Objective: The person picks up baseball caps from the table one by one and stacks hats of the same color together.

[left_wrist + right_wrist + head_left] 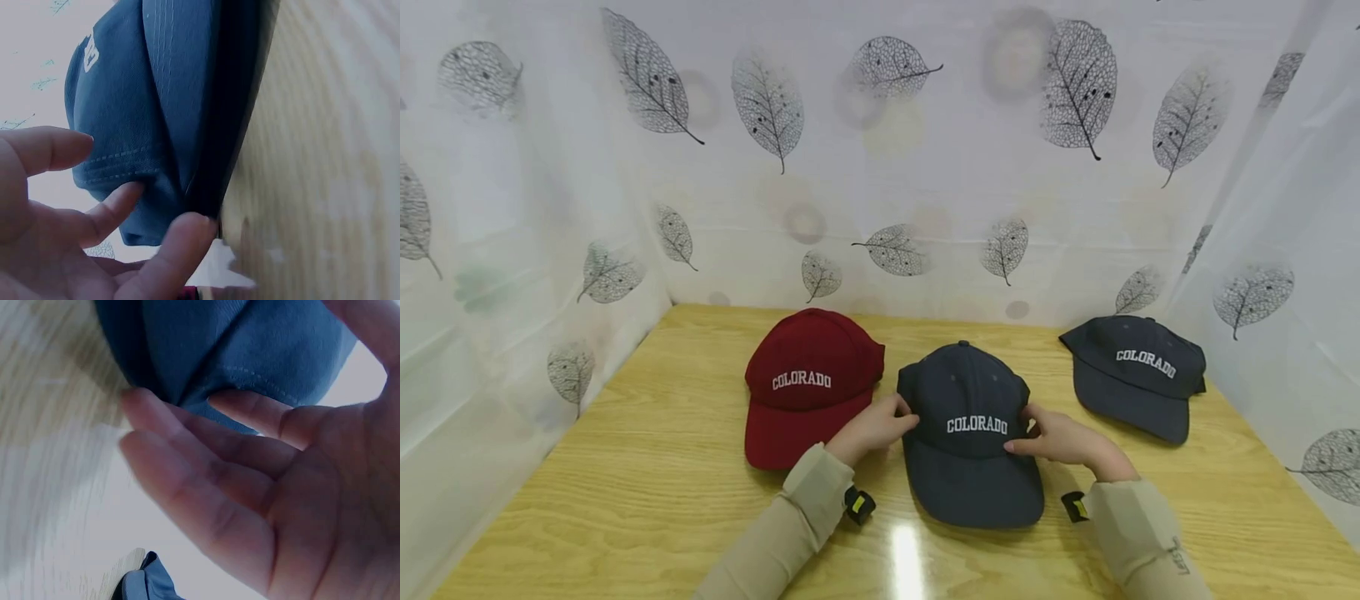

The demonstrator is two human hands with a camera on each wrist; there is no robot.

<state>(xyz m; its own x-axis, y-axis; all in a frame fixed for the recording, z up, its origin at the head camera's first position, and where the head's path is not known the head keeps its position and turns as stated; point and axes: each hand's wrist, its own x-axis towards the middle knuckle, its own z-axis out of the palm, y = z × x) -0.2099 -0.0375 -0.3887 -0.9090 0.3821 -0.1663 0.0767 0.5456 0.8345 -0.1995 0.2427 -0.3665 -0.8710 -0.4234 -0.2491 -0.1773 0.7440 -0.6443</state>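
Observation:
A dark navy baseball cap (964, 392) with white COLORADO lettering sits on the table, brim toward me, between both hands. At its left side, my left hand (874, 429) touches the lower crown near the brim's corner. In the left wrist view the left hand's fingers (112, 209) are spread against the stitched cloth, with one fingertip low by the tabletop. On the opposite side, my right hand (1063, 439) has its fingertips on the crown. The right wrist view shows those fingers (187, 481) fairly straight and slightly apart along the cap's lower side.
Left of the middle cap stands a red COLORADO cap (811, 358), its brim close by the left forearm. Another navy cap (1138, 367) lies tilted at the back right. The wooden table (647, 450) meets a leaf-patterned curtain (925, 167) at the back and sides.

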